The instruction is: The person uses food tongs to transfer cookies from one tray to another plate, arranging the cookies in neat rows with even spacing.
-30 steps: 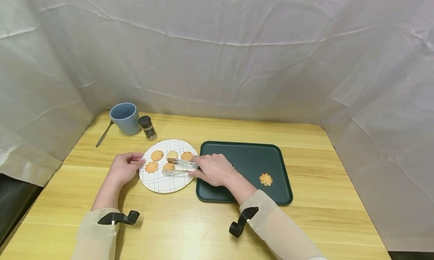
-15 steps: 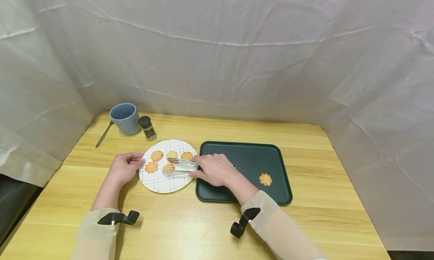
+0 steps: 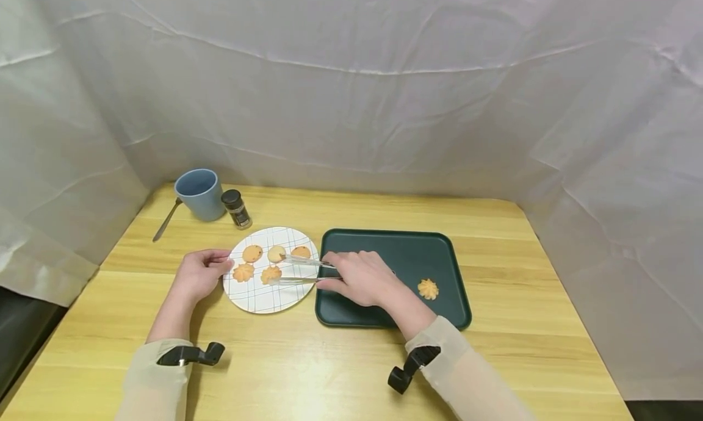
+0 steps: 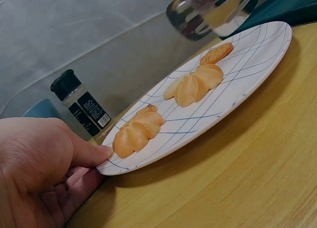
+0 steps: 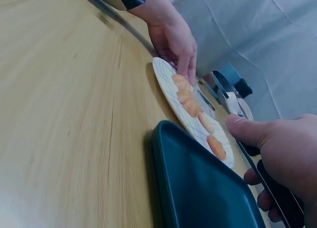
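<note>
Tongs point(image 3: 301, 269) sit pinched in the right hand point(image 3: 359, 279), arms apart over the checked plate point(image 3: 258, 294), tips near a flower cookie point(image 3: 271, 274). Left hand point(image 3: 200, 273) pinches the plate's left rim, thumb on top. Plate sits beside the green tray point(image 3: 395, 250).

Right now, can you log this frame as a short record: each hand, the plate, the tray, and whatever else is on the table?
left hand: holds the plate's left rim, thumb on top
right hand: grips tongs, tips open over the plate
plate: five cookies on it
tray: one cookie on it, right of the plate
back left of table: blue cup, spice jar, spoon
</note>
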Demonstrator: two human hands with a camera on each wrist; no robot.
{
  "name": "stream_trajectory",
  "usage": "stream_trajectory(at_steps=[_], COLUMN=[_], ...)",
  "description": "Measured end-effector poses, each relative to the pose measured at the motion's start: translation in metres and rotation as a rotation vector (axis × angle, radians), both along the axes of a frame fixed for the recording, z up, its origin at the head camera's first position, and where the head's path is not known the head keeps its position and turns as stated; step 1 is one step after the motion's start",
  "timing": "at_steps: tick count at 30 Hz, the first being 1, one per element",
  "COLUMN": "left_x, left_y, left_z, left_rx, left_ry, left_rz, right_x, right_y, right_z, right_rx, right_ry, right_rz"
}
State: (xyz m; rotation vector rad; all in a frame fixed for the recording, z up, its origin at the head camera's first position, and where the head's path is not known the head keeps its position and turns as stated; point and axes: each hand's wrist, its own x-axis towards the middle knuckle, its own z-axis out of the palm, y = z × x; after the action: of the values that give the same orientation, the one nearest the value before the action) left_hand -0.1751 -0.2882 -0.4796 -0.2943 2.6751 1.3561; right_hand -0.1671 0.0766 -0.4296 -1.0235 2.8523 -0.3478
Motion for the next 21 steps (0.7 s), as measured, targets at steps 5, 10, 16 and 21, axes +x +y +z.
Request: stream_trajectory(at_steps=[5,10,16,21], left_x=[0.002,0.002,0.002,0.001], left_y=[0.000,0.000,0.001,0.002], left_z=[0.002,0.003,0.003,0.004], left_rx=[-0.001,-0.006,-0.007,-0.003], left_ry=[-0.008,-0.005,-0.002,-0.008], left_rz=[-0.004,-0.005,-0.001,0.003], right_x=[0.003,0.005,0.004,0.004], right_y=[0.016,0.032,0.052,0.070], right_z=[0.001,0.003,0.005,0.006], right_rx=[-0.024,-0.028,-0.021,-0.037], right_ry=[0.014,0.032,0.062,0.047], right_rz=[-0.013,-0.052,-0.104,-0.151])
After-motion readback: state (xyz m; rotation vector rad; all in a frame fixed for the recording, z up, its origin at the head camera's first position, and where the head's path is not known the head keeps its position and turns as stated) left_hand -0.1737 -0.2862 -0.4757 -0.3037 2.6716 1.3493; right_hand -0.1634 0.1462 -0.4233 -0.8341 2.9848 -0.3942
